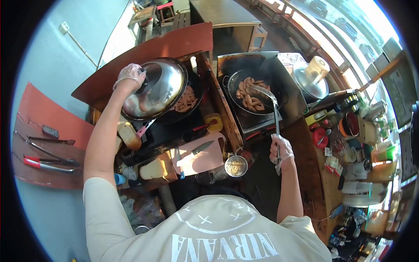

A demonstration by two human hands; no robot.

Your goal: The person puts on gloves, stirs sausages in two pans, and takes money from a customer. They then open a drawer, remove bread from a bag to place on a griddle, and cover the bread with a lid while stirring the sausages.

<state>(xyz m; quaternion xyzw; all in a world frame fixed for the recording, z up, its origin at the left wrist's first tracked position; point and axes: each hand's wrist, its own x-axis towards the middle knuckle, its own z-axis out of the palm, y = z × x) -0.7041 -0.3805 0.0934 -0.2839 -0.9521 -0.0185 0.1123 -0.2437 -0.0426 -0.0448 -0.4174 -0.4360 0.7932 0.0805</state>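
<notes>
My left hand (130, 76), in a clear plastic glove, is closed on the knob of a domed metal lid (155, 89). The lid is tilted over the left wok (197, 94), hiding part of it; elongated brown food pieces (187, 100) show beside its edge. Also gloved, my right hand (281, 150) grips the long handle of a metal wok spatula (276, 118). The spatula's head rests among similar brown pieces (252, 103) in the right wok (233, 98), where a faint haze hangs.
Between me and the stoves lie a cutting board (207, 159) with a knife (202, 147), bread (152, 169) and a strainer (236, 166). Tongs (50, 163) hang at left. A covered pot (312, 83) stands right of the right wok, with a cluttered counter (321, 187) nearer.
</notes>
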